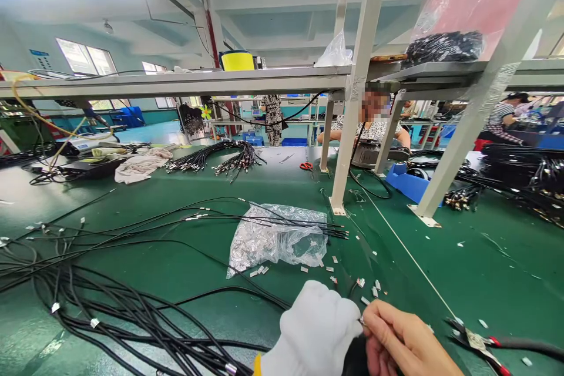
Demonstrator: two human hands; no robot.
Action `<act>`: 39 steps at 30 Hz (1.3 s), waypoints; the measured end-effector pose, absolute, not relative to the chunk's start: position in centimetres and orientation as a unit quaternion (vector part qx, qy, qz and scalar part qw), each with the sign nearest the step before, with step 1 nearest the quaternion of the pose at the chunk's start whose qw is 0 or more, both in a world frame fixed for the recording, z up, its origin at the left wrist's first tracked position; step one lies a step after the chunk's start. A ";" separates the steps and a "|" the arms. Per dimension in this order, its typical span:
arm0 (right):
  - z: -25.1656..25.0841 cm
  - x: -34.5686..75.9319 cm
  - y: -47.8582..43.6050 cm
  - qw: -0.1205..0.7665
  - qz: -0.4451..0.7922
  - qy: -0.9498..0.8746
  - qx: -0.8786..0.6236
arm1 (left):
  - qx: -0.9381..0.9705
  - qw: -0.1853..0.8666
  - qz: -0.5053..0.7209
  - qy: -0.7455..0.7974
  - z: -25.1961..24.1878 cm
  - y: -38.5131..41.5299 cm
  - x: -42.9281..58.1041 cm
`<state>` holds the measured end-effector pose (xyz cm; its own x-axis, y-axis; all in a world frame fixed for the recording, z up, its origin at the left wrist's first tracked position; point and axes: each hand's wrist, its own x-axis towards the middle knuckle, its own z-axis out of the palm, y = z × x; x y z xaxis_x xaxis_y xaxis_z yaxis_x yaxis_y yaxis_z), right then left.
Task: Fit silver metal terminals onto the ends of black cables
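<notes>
My left hand (315,329), in a white knitted glove, is closed at the bottom centre, with a black cable (268,296) running in behind its fingers. Bare, my right hand (396,335) pinches right against the glove's fingertips. A tiny shiny tip shows between the two hands; what it belongs to is mostly hidden. Just beyond them lie small white tags (361,282) and a short dark wire end. A clear plastic bag (282,241) full of small white pieces rests further back, with several black cables across it. Red-handled pliers (476,341) lie to the right of my right hand.
A large bundle of black cables (110,305) spreads over the left of the green table (198,191). Shelf posts (348,147) stand on the table. Behind are orange-handled scissors (305,166), a cloth (143,164), a blue bin (408,184) and a person seated opposite.
</notes>
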<state>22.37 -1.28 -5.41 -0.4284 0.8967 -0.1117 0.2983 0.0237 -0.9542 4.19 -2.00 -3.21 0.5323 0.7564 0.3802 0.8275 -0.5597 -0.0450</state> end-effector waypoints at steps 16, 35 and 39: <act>-3.5 22.3 -0.9 0.257 0.586 -0.639 -0.427 | -0.850 -0.034 -0.132 -0.508 -2.6 -1.8 4.6; -3.4 23.7 -0.8 0.337 0.553 -0.619 -0.445 | -0.847 0.001 -0.098 -0.523 -1.4 -1.7 3.6; -2.9 24.1 -0.4 0.360 0.610 -0.563 -0.426 | -0.780 -0.084 -0.105 -0.611 -0.5 -1.3 2.8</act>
